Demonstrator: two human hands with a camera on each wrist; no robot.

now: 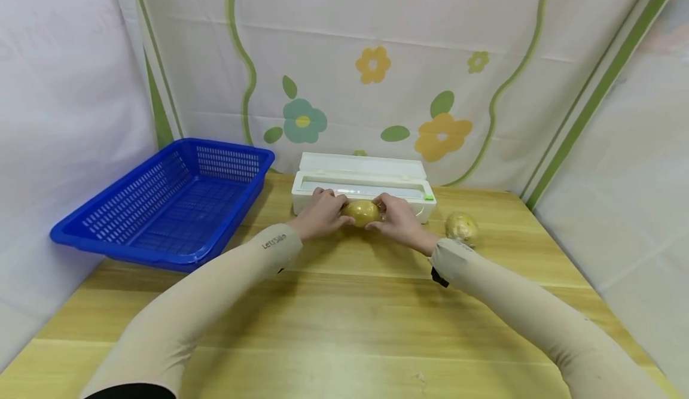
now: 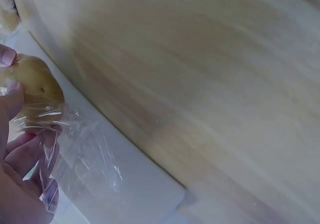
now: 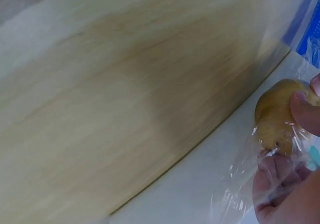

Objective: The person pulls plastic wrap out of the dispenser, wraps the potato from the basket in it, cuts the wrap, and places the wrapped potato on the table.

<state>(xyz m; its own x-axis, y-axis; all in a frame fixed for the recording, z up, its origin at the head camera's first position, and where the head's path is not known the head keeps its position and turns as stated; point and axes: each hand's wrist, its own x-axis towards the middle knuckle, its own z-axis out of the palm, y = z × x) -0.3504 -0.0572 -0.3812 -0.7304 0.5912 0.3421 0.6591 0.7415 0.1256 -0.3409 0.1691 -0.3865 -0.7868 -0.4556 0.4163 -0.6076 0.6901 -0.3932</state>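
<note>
A potato (image 1: 361, 213) is held between both hands at the front of a white cling film dispenser (image 1: 363, 186), whose lid stands raised. My left hand (image 1: 322, 213) grips the potato's left end, with thumb and fingers bent about it. From the other end my right hand (image 1: 399, 221) grips it too. Clear cling film (image 2: 92, 151) hangs in loose folds beneath the potato in the left wrist view. In the right wrist view, film (image 3: 237, 184) also lies over the fingers and the potato's underside. A second potato (image 1: 462, 228), covered in film, rests right of the dispenser.
A blue plastic basket (image 1: 215, 246) with slotted sides stands on the left of the wooden table (image 1: 344, 327). Behind the dispenser hangs a flowered cloth (image 1: 344, 106). A green slider (image 1: 429, 197) sits at the dispenser's right end.
</note>
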